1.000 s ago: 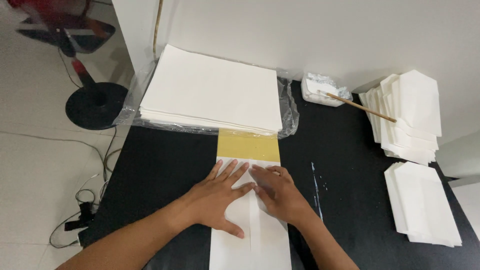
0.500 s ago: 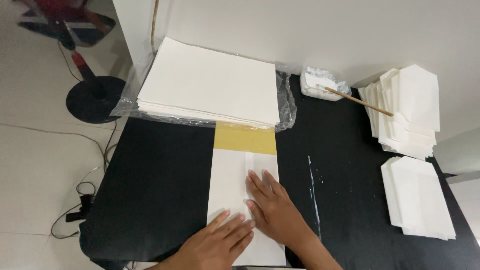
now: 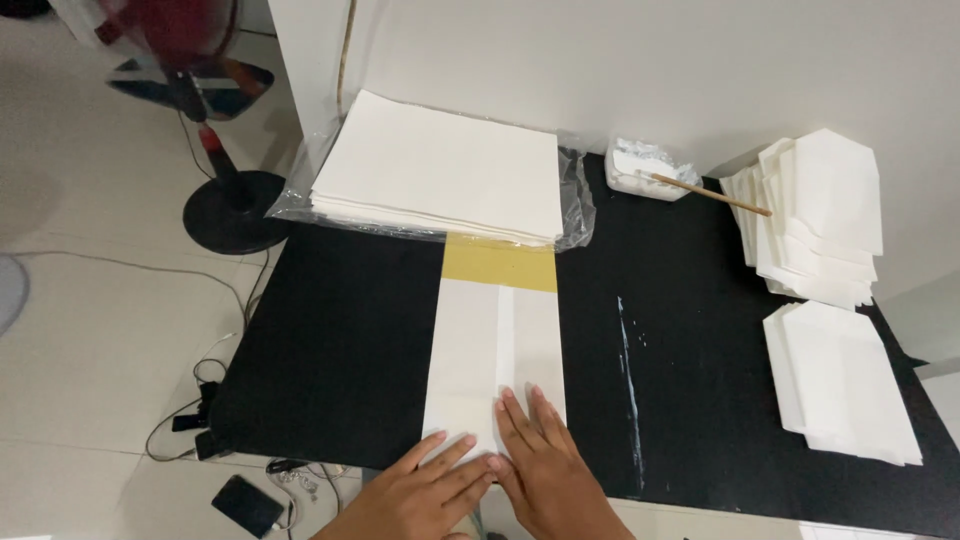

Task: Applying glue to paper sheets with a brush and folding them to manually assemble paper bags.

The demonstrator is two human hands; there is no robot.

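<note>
Your left hand (image 3: pixel 425 490) and right hand (image 3: pixel 545 465) lie flat, fingers spread and touching side by side, pressing the near end of the long folded white paper strip (image 3: pixel 495 360). Neither hand grips anything. The strip lies down the middle of the black table (image 3: pixel 340 350), its far end over a yellow template (image 3: pixel 500 265) beside the stack of white sheets on clear plastic (image 3: pixel 440 170). Piles of folded white envelopes (image 3: pixel 830 300) sit at your right.

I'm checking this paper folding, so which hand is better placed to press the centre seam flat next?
Probably the right hand: its fingers already lie flat on the folded white paper beside the centre seam. The left hand sits at the paper's near edge, left of it.
</note>
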